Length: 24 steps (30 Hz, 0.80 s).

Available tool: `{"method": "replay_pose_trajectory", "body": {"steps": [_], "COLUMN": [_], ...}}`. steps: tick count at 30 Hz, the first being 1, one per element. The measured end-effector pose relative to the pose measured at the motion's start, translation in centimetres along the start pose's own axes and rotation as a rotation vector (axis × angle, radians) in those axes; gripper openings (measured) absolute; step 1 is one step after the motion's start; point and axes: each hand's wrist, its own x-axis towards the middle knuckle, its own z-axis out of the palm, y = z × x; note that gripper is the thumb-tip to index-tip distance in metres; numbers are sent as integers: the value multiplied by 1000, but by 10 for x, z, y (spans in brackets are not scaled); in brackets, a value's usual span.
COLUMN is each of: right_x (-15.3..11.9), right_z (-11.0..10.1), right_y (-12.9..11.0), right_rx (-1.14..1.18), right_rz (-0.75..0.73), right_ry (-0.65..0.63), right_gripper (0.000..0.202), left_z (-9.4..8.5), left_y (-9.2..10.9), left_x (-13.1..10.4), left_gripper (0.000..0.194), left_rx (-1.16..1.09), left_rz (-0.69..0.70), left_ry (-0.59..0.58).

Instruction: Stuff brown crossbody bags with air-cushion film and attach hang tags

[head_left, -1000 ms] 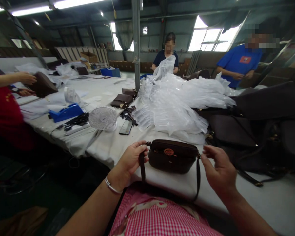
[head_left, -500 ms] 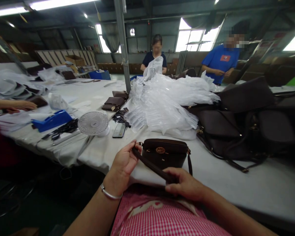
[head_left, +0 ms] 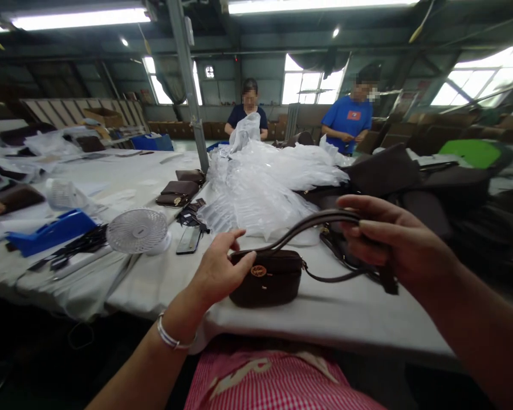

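Note:
A small dark brown handbag with a round gold emblem stands upright near the table's front edge. My left hand is at the bag's upper left corner, thumb on its front and fingers partly hidden behind it. From that corner the bag's brown strap arches up to the right, and its other end hangs back to the bag's right side. My right hand is closed around the folded strap, raised to the right of the bag.
Clear plastic bags are heaped beyond the handbag. Dark bags pile up at the right. A white fan, a phone and a blue tape dispenser lie left. Two people stand across the table.
My right hand has moved up and to the right, drawing the strap into an arch. My left hand has shifted onto the bag's corner. The view has turned to the right.

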Motion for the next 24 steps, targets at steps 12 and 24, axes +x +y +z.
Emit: {"method": "replay_pose_trajectory", "body": {"steps": [12, 24], "right_x": [46, 51], "right_z": [5, -47], "right_y": [-1, -4], "right_rx": [-139, -133], "right_rz": [62, -53], "right_ry": [-269, -43], "right_gripper": [56, 30], "left_z": [-28, -98], "left_y": [101, 54], "left_x": [79, 106], "left_gripper": [20, 30], "left_rx": [-319, -297], "left_rz": [110, 41], "left_ry": [-382, 40]}}
